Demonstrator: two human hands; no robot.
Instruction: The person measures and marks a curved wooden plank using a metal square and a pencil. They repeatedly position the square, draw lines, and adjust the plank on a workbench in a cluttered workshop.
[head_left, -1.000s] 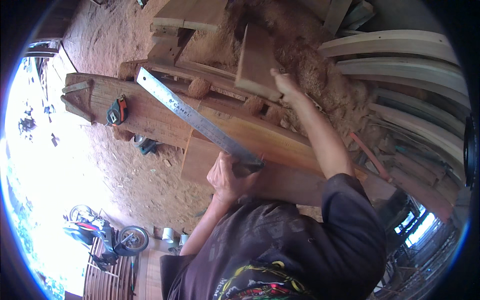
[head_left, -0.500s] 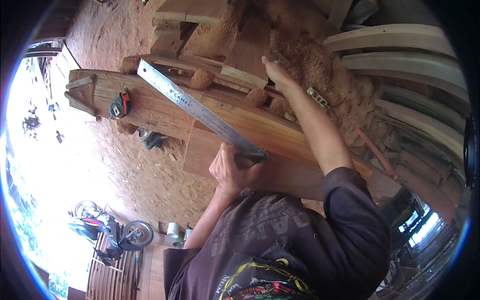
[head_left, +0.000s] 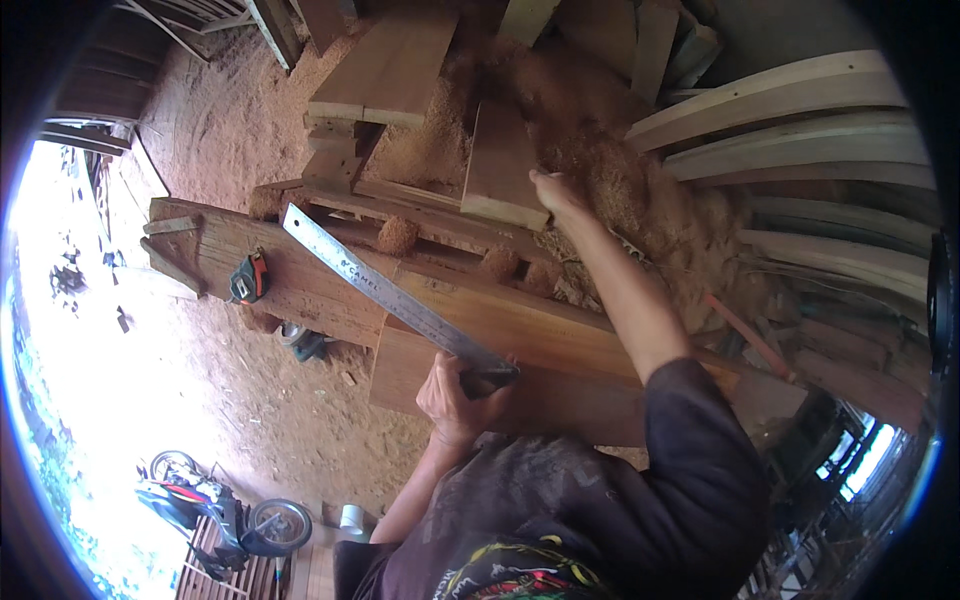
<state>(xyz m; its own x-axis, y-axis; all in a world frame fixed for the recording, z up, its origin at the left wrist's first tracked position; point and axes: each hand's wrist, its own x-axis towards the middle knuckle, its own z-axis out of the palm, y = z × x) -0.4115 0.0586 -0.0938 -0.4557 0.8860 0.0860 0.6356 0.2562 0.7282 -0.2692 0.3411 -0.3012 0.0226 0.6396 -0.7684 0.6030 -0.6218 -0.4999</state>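
"What's in the left hand (head_left: 455,400)?"

"A metal square (head_left: 380,285). The fingers are wrapped round its dark handle, and the steel blade slants away to the left, across the pale board (head_left: 520,310) and the long plank (head_left: 320,255). From here I can't tell whether the blade touches the wood."

"And the right hand (head_left: 562,195)?"

"That arm's stretched right out, with the hand at the right edge of a short, flat board (head_left: 500,165), by its near corner. The thumb side shows, but the other fingers are hidden, so I can't tell how tight that grip is."

"Where does that short board sit?"

"On the far side of the bench, with sawdust (head_left: 600,130) heaped beside it."

"Anything else lying about?"

"A black and orange tape measure (head_left: 249,278) on the long plank, curved timbers (head_left: 770,100) off to the right, and a motorcycle (head_left: 225,510) out on the left."
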